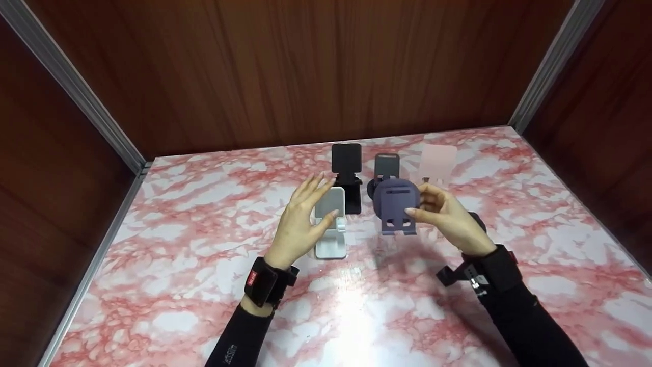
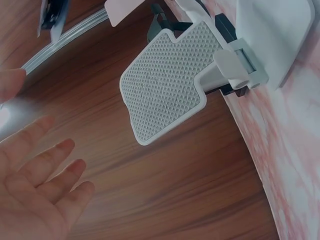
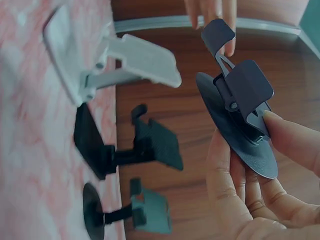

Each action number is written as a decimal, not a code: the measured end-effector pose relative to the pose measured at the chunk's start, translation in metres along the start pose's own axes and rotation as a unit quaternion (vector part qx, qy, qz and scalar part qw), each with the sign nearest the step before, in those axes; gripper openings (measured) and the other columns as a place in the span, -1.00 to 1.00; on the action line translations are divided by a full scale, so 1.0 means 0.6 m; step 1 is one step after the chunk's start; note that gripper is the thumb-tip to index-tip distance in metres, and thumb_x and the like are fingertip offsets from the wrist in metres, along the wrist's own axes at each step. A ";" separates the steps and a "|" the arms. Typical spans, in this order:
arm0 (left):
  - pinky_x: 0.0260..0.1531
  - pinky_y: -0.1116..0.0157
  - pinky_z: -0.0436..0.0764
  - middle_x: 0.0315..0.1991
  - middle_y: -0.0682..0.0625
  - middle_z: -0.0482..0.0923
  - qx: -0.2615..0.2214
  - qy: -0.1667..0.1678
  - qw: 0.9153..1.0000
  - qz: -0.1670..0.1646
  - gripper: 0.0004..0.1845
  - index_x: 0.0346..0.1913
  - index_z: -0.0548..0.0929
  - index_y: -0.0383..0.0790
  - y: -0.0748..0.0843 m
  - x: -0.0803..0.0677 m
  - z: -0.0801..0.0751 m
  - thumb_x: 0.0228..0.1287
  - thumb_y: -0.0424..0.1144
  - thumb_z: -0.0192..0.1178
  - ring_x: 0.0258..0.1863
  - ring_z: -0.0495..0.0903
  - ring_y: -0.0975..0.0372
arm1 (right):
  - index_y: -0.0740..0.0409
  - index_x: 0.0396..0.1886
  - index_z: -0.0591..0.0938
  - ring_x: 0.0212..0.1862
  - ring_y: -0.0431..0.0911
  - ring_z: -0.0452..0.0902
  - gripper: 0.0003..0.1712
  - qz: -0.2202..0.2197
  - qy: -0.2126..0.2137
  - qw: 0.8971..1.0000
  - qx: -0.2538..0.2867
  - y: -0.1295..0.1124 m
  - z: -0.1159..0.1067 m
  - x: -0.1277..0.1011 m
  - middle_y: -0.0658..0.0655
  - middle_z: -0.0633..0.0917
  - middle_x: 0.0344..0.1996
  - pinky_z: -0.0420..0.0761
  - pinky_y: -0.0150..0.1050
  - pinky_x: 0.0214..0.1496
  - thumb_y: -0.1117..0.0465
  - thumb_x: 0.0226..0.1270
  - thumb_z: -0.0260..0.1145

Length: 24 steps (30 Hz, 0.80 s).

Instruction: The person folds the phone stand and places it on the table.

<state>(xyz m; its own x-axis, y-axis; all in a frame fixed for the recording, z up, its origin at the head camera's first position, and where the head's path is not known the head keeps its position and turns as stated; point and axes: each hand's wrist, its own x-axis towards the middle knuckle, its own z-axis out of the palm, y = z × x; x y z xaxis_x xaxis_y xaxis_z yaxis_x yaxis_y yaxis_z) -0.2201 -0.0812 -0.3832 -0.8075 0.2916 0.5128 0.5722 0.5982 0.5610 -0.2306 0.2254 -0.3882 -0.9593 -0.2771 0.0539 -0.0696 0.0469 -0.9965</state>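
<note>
My right hand (image 1: pixel 451 221) holds a folded dark purple phone stand (image 1: pixel 398 204) above the table, thumb on its cradle and fingers behind its round base. The right wrist view shows the folded stand (image 3: pixel 235 107) edge-on, its cradle lying close against the disc. My left hand (image 1: pixel 300 221) holds nothing, its fingers spread and thumb apart, and overlaps a white phone stand (image 1: pixel 331 248) in the head view. In the left wrist view that white stand (image 2: pixel 165 85) shows a textured grey pad, with the left fingers (image 2: pixel 55 160) apart from it.
Behind the white stand rises a black phone stand (image 1: pixel 346 159). A dark grey stand (image 1: pixel 387 165) with a round base is partly hidden by the held one. To its right is a pale pink stand (image 1: pixel 438 160). Wood-grain panels (image 1: pixel 316 71) enclose the marbled table (image 1: pixel 178 265).
</note>
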 end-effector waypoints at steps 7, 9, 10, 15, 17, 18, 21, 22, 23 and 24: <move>0.47 -0.12 0.18 0.48 -0.18 0.26 -0.002 0.004 1.000 0.003 -0.42 0.39 0.46 -0.13 -0.009 -0.005 -0.010 0.32 -0.17 0.27 0.53 0.14 -0.03 | 0.24 0.06 0.48 -0.25 -0.23 0.62 -0.61 0.008 0.022 0.999 -0.045 0.012 -0.034 -0.002 -0.02 0.67 -0.26 0.67 -0.43 -0.17 0.36 0.28 0.37; 0.48 -0.12 0.17 0.48 -0.17 0.25 0.004 0.004 1.000 0.001 -0.42 0.39 0.46 -0.13 -0.015 -0.009 -0.013 0.31 -0.18 0.27 0.52 0.14 -0.04 | 0.26 0.10 0.46 -0.25 -0.23 0.61 -0.58 0.020 0.026 0.997 -0.070 0.016 -0.046 -0.005 -0.02 0.67 -0.26 0.66 -0.42 -0.20 0.33 0.29 0.38; 0.48 -0.11 0.17 0.49 -0.18 0.25 0.009 0.003 1.000 -0.001 -0.42 0.38 0.46 -0.14 -0.019 -0.011 -0.014 0.31 -0.18 0.27 0.52 0.15 -0.04 | 0.27 0.11 0.45 -0.25 -0.24 0.60 -0.56 0.027 0.027 0.996 -0.085 0.019 -0.051 -0.006 -0.02 0.66 -0.25 0.65 -0.42 -0.21 0.31 0.30 0.38; 0.51 -0.07 0.15 0.48 -0.25 0.24 0.045 -0.007 0.999 -0.003 -0.43 0.37 0.46 -0.23 -0.039 -0.025 -0.021 0.32 -0.18 0.27 0.52 0.13 -0.09 | 0.36 0.22 0.41 -0.21 -0.24 0.60 -0.46 0.053 0.024 0.991 -0.121 0.038 -0.076 -0.006 0.00 0.60 -0.20 0.69 -0.33 -0.21 0.27 0.33 0.35; 0.52 -0.07 0.11 0.48 -0.27 0.22 0.059 -0.010 0.998 -0.001 -0.42 0.37 0.45 -0.24 -0.046 -0.030 -0.023 0.33 -0.17 0.26 0.53 0.11 -0.11 | 0.40 0.24 0.40 -0.21 -0.24 0.61 -0.44 0.057 0.020 0.991 -0.120 0.046 -0.083 -0.004 -0.01 0.60 -0.19 0.71 -0.32 -0.19 0.28 0.34 0.34; 0.52 -0.07 0.10 0.49 -0.27 0.20 0.066 -0.013 0.998 -0.001 -0.41 0.38 0.44 -0.23 -0.049 -0.033 -0.024 0.33 -0.16 0.25 0.53 0.10 -0.11 | 0.41 0.25 0.40 -0.21 -0.24 0.62 -0.44 0.059 0.017 0.991 -0.118 0.049 -0.086 -0.004 -0.01 0.61 -0.19 0.71 -0.33 -0.19 0.29 0.34 0.34; 0.53 -0.08 0.06 0.51 -0.25 0.16 0.081 -0.018 0.997 -0.007 -0.39 0.42 0.40 -0.21 -0.057 -0.042 -0.026 0.35 -0.15 0.23 0.54 0.06 -0.10 | 0.44 0.21 0.40 -0.24 -0.24 0.62 -0.46 0.070 0.007 0.991 -0.118 0.058 -0.092 -0.003 -0.01 0.63 -0.24 0.72 -0.31 -0.20 0.30 0.33 0.34; 0.53 -0.08 0.04 0.52 -0.25 0.15 0.084 -0.018 0.996 -0.010 -0.39 0.43 0.39 -0.20 -0.060 -0.044 -0.027 0.35 -0.16 0.23 0.55 0.05 -0.10 | 0.44 0.21 0.40 -0.24 -0.24 0.63 -0.46 0.075 0.003 0.990 -0.118 0.061 -0.094 -0.004 0.00 0.64 -0.24 0.73 -0.29 -0.20 0.30 0.33 0.34; 0.53 -0.09 0.04 0.51 -0.25 0.16 0.085 -0.018 0.996 -0.012 -0.38 0.43 0.38 -0.20 -0.062 -0.047 -0.027 0.35 -0.17 0.23 0.55 0.05 -0.10 | 0.45 0.22 0.39 -0.24 -0.24 0.64 -0.46 0.081 -0.002 0.989 -0.120 0.063 -0.095 -0.004 0.02 0.64 -0.24 0.73 -0.27 -0.18 0.29 0.34 0.34; 0.53 -0.10 0.04 0.52 -0.25 0.15 0.087 -0.020 0.996 -0.016 -0.38 0.44 0.36 -0.19 -0.064 -0.049 -0.027 0.36 -0.17 0.23 0.55 0.05 -0.09 | 0.45 0.23 0.38 -0.23 -0.24 0.64 -0.44 0.088 -0.007 0.988 -0.123 0.065 -0.096 -0.005 0.04 0.64 -0.23 0.73 -0.25 -0.17 0.28 0.35 0.34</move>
<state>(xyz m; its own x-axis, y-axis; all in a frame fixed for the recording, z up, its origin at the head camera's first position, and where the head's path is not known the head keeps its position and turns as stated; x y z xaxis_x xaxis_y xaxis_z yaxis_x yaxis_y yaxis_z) -0.2163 -0.1250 -0.4094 -0.8321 0.2970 0.4685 0.5151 0.7270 0.4540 -0.2461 0.2832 -0.4235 -0.9590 -0.2563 -0.1206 0.0313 0.3275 -0.9443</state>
